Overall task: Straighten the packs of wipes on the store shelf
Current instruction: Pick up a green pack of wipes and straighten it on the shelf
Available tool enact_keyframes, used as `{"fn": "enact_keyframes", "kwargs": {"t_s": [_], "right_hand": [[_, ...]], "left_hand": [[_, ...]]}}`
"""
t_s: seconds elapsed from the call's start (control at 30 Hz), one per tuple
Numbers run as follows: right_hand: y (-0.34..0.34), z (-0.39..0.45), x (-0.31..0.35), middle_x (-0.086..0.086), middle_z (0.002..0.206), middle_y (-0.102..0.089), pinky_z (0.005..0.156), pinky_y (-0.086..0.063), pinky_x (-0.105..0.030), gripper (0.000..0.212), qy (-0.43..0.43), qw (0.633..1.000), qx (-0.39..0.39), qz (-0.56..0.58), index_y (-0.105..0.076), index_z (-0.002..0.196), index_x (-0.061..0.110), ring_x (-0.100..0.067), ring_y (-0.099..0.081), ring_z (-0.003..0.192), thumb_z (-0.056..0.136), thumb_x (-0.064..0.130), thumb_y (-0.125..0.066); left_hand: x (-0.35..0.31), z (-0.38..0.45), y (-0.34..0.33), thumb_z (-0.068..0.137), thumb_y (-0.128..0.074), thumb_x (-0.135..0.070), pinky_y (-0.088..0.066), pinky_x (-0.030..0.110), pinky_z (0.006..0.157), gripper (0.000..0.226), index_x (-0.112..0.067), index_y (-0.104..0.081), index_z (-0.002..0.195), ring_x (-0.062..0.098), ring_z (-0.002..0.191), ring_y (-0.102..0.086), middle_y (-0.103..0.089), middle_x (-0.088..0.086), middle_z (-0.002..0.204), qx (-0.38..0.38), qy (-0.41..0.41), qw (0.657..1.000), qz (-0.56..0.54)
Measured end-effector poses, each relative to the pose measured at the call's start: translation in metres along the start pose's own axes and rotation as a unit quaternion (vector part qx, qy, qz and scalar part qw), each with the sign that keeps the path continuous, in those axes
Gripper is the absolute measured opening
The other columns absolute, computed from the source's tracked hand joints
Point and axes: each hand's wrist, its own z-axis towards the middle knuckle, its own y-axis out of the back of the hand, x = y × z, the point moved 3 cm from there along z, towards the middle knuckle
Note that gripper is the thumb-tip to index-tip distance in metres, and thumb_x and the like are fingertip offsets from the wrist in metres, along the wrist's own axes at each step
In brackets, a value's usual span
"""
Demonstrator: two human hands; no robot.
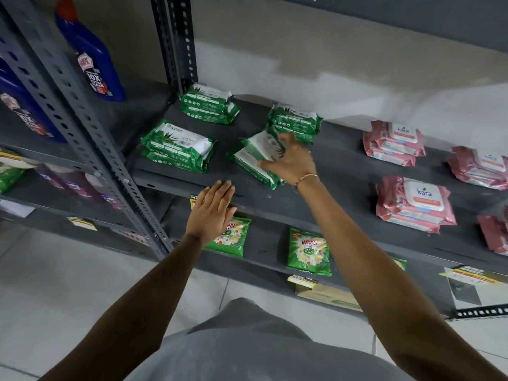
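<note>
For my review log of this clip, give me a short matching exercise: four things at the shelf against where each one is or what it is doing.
Things:
1. right hand
2. left hand
3. pink packs
4. blue bottle

Places or states:
A. in the left bay, upright
B. open and flat at the shelf's front edge
C. at the right end of the shelf
D. gripping a tilted green pack

Pairs: 1-D, 2-B, 3-C, 4-A

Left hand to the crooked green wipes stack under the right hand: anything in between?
Nothing visible. The left hand hovers open at the grey metal shelf's front edge; bare shelf lies between it and the skewed green wipes packs, which the right hand already grips. The neighbouring green stack sits off to the side.
</note>
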Motion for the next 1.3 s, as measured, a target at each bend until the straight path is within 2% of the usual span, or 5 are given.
{"fn": "enact_keyframes", "kwargs": {"t_s": [0.47,0.63,1.0,1.17,1.3], "right_hand": [[-0.006,0.037,-0.003,-0.010,0.141,-0.047,0.097,-0.040,-0.037,0.082,-0.048,0.992,0.109,0.043,-0.034,0.138,0.018,-0.029,-0.047,0.124,0.076,0.070,-0.047],[-0.002,0.034,-0.027,-0.009,0.137,-0.047,0.081,-0.053,-0.031,0.082,-0.116,0.975,0.159,0.101,-0.032,0.139,0.007,-0.021,-0.056,0.104,0.079,0.055,-0.062],[0.019,0.029,-0.048,-0.014,0.154,-0.022,0.098,-0.042,-0.036,0.114,-0.187,0.963,0.118,0.154,0.016,0.144,0.004,-0.030,-0.039,0.132,0.079,0.053,-0.063],[0.017,0.050,-0.033,-0.006,0.086,-0.059,0.075,-0.041,-0.032,0.047,-0.099,0.985,0.080,0.118,-0.060,0.091,0.009,-0.020,-0.055,0.078,0.089,0.054,-0.046],[0.003,0.043,-0.048,-0.004,0.068,-0.050,0.063,-0.042,-0.031,0.046,-0.134,0.978,0.111,0.116,-0.060,0.083,0.010,-0.017,-0.047,0.062,0.087,0.054,-0.050]], "left_hand": [[-0.030,0.034,0.043,0.099,-0.025,-0.035,-0.037,0.038,0.070,0.048,-0.004,-0.062,0.091,0.033,0.082,-0.055,-0.062,0.015,0.091,-0.101,0.159,0.975,-0.122],[-0.037,0.101,0.051,0.096,-0.023,-0.056,-0.040,0.035,0.084,0.071,0.004,-0.053,0.119,0.036,0.110,-0.056,-0.058,0.021,0.123,0.108,0.392,0.805,-0.432],[-0.010,0.110,0.054,0.088,-0.050,-0.055,-0.048,0.039,0.082,0.058,-0.003,-0.056,0.111,0.032,0.106,-0.054,-0.059,0.016,0.111,0.077,0.351,0.837,-0.412],[-0.044,0.086,0.043,0.079,-0.065,-0.054,-0.057,0.037,0.070,0.089,-0.002,-0.025,0.139,0.026,0.099,-0.063,-0.041,0.016,0.140,0.109,0.538,0.616,-0.566],[-0.051,0.097,0.039,0.084,-0.056,-0.056,-0.050,0.025,0.057,0.081,-0.004,-0.024,0.137,0.020,0.075,-0.061,-0.051,0.014,0.131,0.140,0.503,0.632,-0.573]]}}
